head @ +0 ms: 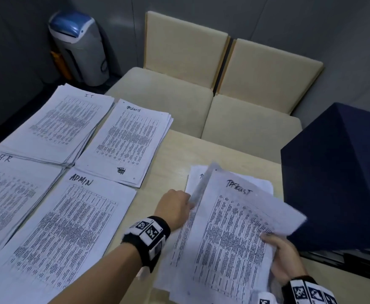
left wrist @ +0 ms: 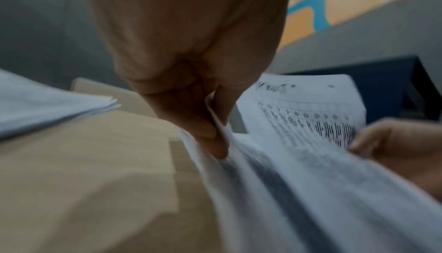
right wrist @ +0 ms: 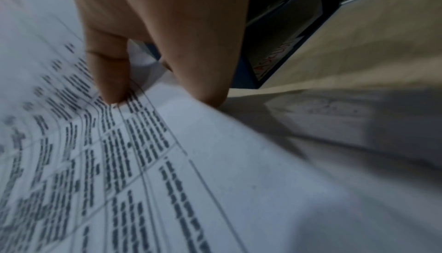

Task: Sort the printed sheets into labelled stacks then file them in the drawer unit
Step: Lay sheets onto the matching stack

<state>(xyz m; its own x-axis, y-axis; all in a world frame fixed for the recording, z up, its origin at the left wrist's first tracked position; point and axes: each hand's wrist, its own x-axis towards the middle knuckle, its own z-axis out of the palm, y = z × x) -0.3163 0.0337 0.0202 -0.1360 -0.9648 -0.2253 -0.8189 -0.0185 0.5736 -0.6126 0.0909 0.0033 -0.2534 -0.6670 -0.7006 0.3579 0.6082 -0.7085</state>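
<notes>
— Pale wood is seen across the bench (head: 175, 148), with two cream chairs (head: 186, 69) at its far side and a grey-and-blue machine (head: 78, 47) in the far left corner. What is laid out on it?

— Four labelled stacks are spread on the left: IT stack (head: 63, 121) far, HR stack (head: 8, 194) near left, ADMIN stack (head: 65, 233) nearest, and a tasklist stack (head: 129, 141) beside IT. The loose sheets (head: 228, 233) are held near right, just beside the dark blue drawer unit (head: 337, 183).

— How are the hands set?

— The left hand (head: 175, 207) is closed in a pinch on the left edge of a lifted sheet; the right hand (head: 287, 257) grips the pile's right edge, thumb on top. Both are touching the paper.

— Which relation matters for the next move?

— The top page is headed like the tasklist stack, which lies far and to the left of the hands, its long axis roughly parallel to the held sheets. The left hand is nearer it, so a reach away and leftward is judged likely.

— What do the wrist views add?

— The left wrist view shows the edge pinched between thumb and fingers (left wrist: 205, 124). The right wrist view shows a drawer front with a red handwritten label (right wrist: 275, 62), unreadable, hidden from the head view.
</notes>
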